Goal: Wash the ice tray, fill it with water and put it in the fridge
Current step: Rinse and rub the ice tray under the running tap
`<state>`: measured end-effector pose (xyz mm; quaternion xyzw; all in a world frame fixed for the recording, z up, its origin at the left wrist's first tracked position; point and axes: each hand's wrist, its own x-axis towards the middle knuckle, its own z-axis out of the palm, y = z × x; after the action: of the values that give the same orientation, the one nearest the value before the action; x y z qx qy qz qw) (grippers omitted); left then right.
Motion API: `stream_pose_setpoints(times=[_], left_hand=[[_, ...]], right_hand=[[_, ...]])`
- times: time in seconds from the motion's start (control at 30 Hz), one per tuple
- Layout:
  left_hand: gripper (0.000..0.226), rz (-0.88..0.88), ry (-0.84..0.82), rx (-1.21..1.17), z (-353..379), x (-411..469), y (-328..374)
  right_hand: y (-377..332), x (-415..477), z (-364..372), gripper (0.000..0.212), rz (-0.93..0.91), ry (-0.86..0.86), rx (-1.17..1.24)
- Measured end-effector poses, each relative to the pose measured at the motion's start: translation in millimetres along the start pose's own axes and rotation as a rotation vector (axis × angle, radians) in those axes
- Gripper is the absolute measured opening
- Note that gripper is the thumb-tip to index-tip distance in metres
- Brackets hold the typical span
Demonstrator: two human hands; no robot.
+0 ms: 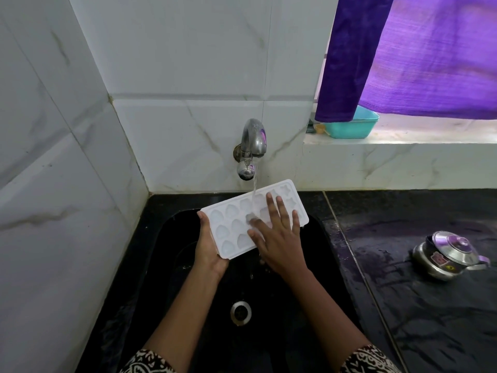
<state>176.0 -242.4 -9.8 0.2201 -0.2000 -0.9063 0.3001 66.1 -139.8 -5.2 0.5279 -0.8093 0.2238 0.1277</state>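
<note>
Head view shows you a black worktop (430, 305), wet and glossy, with a black sink (317, 305) set into its left end, hard against white marble-look wall tiles on the left and behind. A steel tap (251, 141) juts from the back wall and runs a thin stream onto the white ice tray (234, 224), which you hold tilted above the basin. Your left hand (209, 251) grips the tray's near-left corner from beneath; your right hand (277, 238) lies flat and open on its top, fingers spread. Right of the sink, a lidded steel pot (446, 255) sits well apart on the worktop. Behind it a window ledge (403, 138) carries a teal tub (352, 126), half covered by a purple curtain (416, 55). The drain (240, 312) lies below your forearms.
</note>
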Motion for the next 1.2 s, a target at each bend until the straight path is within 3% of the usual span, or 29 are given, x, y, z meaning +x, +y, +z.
stream_pose_setpoints(times=[0.2,0.33,0.5,0.6,0.7,0.83,1.0,1.2], left_hand=[[0.085,0.023,-0.013,-0.046,4.1,0.8,2.9],[0.086,0.002,-0.004,-0.013,-2.4,1.6,1.5],[0.087,-0.023,0.011,-0.042,-2.2,3.8,-4.2],[0.087,-0.012,0.011,-0.015,-6.2,2.8,-4.9],[0.086,-0.010,-0.010,-0.035,-1.8,-0.6,-12.3],[0.087,0.036,0.028,-0.036,2.4,2.5,-4.2],[0.087,0.022,0.014,0.011,1.1,0.1,-3.7],[0.086,0.040,0.042,-0.011,-3.4,0.0,-1.8]], right_hand=[[-17.0,6.2,6.2,0.061,-0.024,-0.044,-0.002],[-3.1,5.3,3.2,0.049,0.003,0.034,0.011],[-12.9,1.5,12.3,0.057,-0.006,-0.019,0.016],[3.5,-1.4,10.2,0.051,-0.051,0.006,0.020],[-1.8,3.4,5.7,0.050,0.019,0.024,0.014],[-13.9,-0.7,8.4,0.069,-0.007,-0.110,0.000],[-4.0,0.3,0.9,0.053,0.060,-0.043,-0.015],[-10.8,-6.2,9.6,0.068,-0.022,-0.221,0.033]])
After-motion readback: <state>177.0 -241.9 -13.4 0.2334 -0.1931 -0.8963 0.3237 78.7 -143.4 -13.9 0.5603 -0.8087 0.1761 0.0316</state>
